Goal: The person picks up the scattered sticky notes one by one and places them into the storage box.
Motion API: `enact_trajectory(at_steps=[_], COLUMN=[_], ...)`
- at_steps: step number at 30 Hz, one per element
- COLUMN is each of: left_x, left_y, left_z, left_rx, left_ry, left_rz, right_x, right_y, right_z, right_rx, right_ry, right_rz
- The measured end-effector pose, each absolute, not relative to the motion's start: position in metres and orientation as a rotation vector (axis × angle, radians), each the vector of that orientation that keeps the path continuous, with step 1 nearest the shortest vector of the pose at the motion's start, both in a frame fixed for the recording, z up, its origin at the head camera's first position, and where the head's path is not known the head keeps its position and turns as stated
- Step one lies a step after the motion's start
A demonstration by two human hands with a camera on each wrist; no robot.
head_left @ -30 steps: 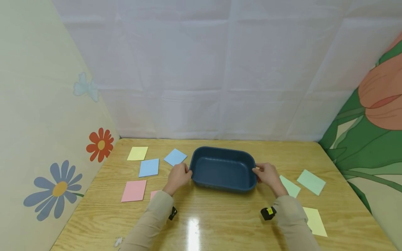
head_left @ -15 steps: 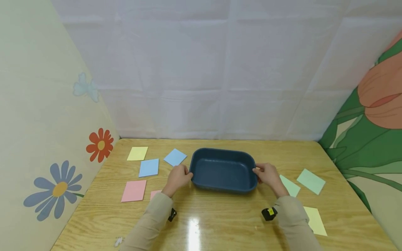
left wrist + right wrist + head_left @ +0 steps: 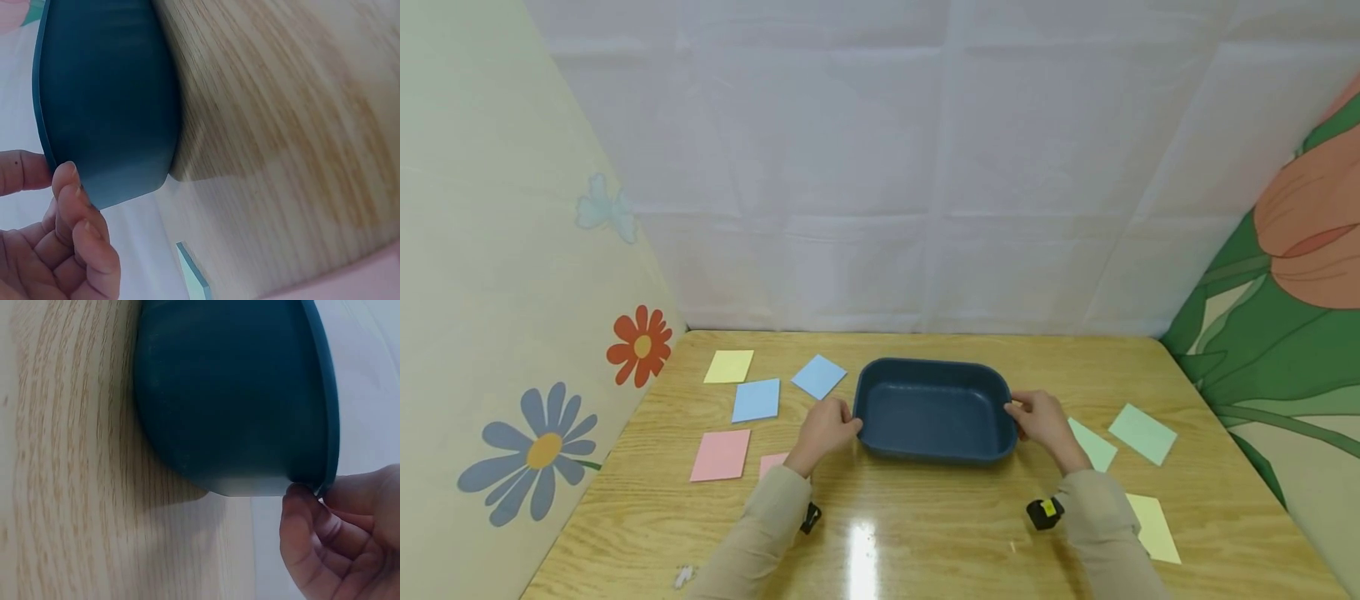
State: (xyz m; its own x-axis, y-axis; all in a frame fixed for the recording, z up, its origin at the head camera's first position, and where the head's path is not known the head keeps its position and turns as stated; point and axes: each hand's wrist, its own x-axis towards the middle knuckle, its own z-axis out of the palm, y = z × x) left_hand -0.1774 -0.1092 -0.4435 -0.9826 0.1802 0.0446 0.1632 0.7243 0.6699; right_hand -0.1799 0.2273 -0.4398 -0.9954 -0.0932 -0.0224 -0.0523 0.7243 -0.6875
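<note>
Seemed a screened-off tabletop setup, wider room untellable. Creased white cloth backdrop (image 3: 820,167), cream flower-printed side panels (image 3: 482,275) and yellowish wood-grain table (image 3: 940,533) showed it.

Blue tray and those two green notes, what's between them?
In the head view, the right grip lies between the blue tray and the green notes, pinching the tray's rim, with some bare tabletop.

The bin (image 3: 934,412) sits slightly nearer than a second ago, its left end shifted more than its right, so its far rim (image 3: 934,361) slants less; the left hand (image 3: 826,432) is nearer too.
</note>
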Motion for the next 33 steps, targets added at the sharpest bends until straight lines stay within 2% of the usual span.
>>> enact_trajectory(at_steps=[11, 33], left_x=[-0.174, -0.175], left_y=[-0.112, -0.118], left_z=[-0.447, -0.443], left_rx=[0.386, 0.125], left_ry=[2.882, 2.771], left_rz=[1.149, 1.293], right_x=[-0.177, -0.152], right_y=[0.228, 0.244], right_z=[-0.441, -0.434], right_rx=[-0.171, -0.131], right_ry=[2.916, 2.964], right_rz=[-1.116, -1.115])
